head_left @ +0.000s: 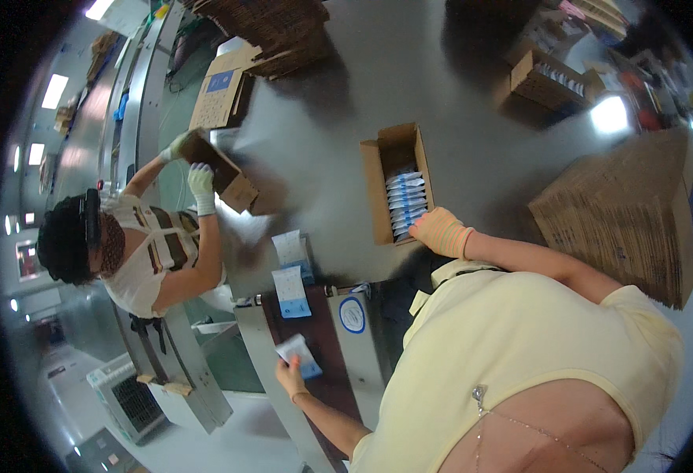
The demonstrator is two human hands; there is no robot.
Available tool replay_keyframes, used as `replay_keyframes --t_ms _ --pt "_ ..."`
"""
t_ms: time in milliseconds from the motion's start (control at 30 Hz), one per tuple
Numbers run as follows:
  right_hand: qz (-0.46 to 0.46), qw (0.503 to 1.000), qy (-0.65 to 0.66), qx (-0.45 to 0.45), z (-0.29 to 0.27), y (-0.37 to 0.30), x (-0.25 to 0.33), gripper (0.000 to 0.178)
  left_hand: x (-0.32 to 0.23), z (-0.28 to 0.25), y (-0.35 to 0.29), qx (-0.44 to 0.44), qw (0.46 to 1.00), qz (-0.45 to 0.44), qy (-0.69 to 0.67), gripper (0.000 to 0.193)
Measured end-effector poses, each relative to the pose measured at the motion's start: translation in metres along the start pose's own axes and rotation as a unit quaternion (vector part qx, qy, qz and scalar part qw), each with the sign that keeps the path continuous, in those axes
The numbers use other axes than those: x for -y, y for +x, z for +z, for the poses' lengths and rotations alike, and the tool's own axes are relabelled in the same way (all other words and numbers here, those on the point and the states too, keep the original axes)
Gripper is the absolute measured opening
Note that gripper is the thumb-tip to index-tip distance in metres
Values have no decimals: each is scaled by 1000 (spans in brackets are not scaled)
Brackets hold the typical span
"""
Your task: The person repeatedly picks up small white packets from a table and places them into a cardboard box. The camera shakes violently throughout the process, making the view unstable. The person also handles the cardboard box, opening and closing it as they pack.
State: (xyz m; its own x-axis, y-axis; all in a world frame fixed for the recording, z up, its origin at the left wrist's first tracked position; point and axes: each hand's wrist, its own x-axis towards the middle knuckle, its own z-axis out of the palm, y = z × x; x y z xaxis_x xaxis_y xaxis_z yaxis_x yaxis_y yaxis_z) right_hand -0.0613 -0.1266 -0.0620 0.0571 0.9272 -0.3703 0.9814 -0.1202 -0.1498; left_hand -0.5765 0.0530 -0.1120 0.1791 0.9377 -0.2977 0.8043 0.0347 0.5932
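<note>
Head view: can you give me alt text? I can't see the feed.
The left hand holds a white-and-blue packet at a dark belt; the gloved right hand is at the near end of an open carton of similar packets on a grey table. At picture left, a co-worker holds another carton.

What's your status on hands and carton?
Left hand holding a white-and-blue packet. Gloved right hand at the open carton's near end. Packets lined inside; far end unblocked.

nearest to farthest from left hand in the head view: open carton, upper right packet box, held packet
1. Held packet: in the left hand
2. Open carton: ahead and right, at the right hand
3. Packet box: far upper right
</note>
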Motion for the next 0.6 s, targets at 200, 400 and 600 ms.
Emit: replay_keyframes --t_ms 200,400,600 --pt "25 999 -1 33 -2 -3 0 16 -145 56 148 88 978 52 -179 37" --pt "-4 1000 2 9 -7 1 6 15 -93 129 250 256 961 -34 -104 47" --pt "19 999 28 -10 7 -16 -8 13 -295 198 133 90 800 423 416 52"
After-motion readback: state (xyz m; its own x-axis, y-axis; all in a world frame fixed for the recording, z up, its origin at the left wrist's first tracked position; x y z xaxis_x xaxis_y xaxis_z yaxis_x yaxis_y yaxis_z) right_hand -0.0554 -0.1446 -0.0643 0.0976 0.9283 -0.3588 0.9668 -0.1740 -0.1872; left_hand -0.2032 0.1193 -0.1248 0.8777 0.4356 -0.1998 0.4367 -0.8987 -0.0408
